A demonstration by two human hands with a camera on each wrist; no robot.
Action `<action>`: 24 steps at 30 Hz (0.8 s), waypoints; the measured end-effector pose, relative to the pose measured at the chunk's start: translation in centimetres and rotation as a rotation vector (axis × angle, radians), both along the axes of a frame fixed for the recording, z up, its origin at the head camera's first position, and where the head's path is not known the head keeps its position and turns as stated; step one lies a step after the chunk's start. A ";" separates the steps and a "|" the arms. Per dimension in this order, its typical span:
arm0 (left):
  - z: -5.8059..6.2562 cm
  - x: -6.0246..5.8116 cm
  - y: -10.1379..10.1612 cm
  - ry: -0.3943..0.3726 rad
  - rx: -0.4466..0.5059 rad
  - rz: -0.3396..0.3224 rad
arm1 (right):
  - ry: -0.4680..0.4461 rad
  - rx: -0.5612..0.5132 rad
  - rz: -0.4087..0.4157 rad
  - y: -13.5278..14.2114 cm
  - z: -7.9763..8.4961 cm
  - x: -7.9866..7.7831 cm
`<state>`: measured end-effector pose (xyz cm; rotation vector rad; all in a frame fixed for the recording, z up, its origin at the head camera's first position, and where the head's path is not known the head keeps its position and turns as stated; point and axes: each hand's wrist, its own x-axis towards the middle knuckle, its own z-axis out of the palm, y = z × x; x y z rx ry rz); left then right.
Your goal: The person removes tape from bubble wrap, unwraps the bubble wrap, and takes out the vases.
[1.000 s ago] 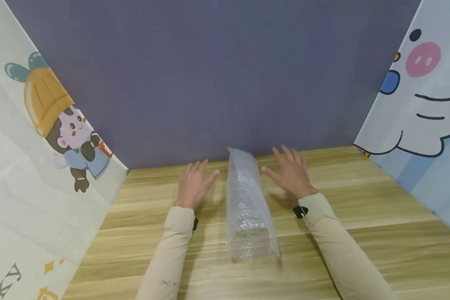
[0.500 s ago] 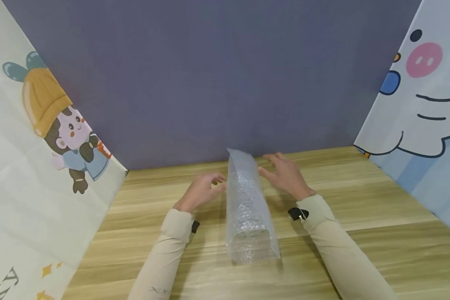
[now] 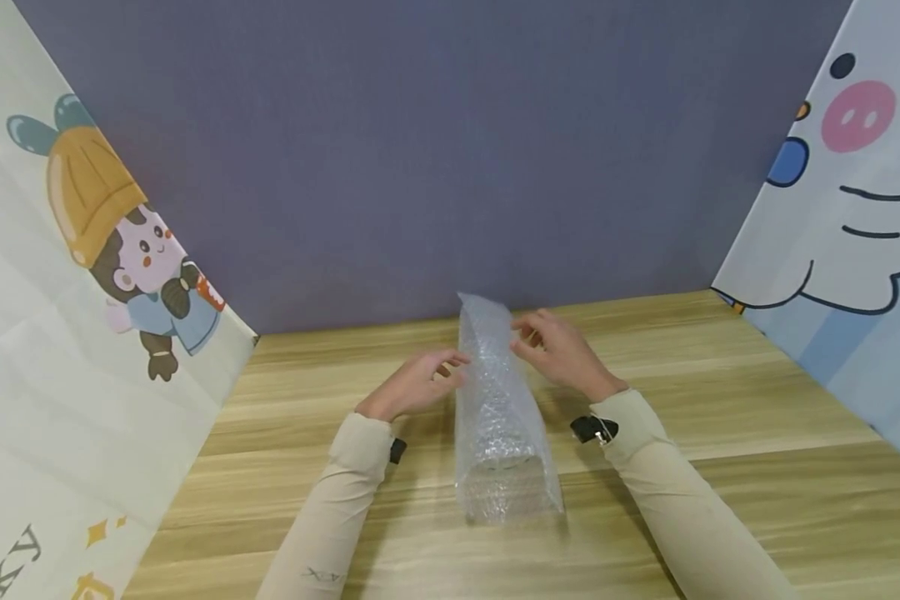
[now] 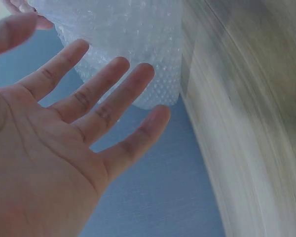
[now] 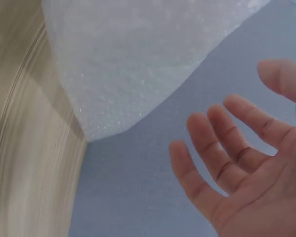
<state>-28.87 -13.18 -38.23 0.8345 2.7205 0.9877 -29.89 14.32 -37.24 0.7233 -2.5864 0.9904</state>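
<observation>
A bubble-wrap bundle (image 3: 495, 417), clear and roughly tube-shaped, lies on the table pointing toward the back panel. A round edge shows through the wrap near its front end; what is inside is hidden. My left hand (image 3: 414, 385) reaches in from the left, its fingertips right at the bundle's side. In the left wrist view the hand's fingers (image 4: 101, 106) spread loosely beside the wrap. On the other side, my right hand (image 3: 562, 350) has its fingertips at the bundle's right edge near the far end. The right wrist view has these fingers (image 5: 214, 143) slightly bent, holding nothing.
The wood-grain table (image 3: 720, 483) ends at a grey-blue upright panel (image 3: 450, 167) close behind the bundle. White cartoon-printed sheets (image 3: 30, 333) line the left side, and a similar sheet (image 3: 855, 250) lines the right.
Both hands have moved inward to the bundle's sides, from a wider stance with fingers spread. The fingers are more bent now. The bundle has stayed in place.
</observation>
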 end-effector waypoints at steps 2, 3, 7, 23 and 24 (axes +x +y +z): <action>0.0 0.0 0.1 -0.029 0.012 -0.001 | -0.017 -0.006 0.016 -0.1 0.1 0.0; -0.1 0.0 0.2 -0.043 0.018 -0.001 | -0.031 -0.011 0.024 -0.2 0.1 0.0; -0.3 -0.1 0.5 -0.075 0.046 -0.001 | -0.085 -0.020 0.047 -0.4 0.2 0.1; -1.1 0.4 2.2 -0.055 0.060 0.026 | -0.189 0.028 0.098 -0.7 0.4 0.8; -1.2 0.4 2.3 -0.054 0.062 0.026 | -0.189 0.037 0.099 -0.7 0.4 0.8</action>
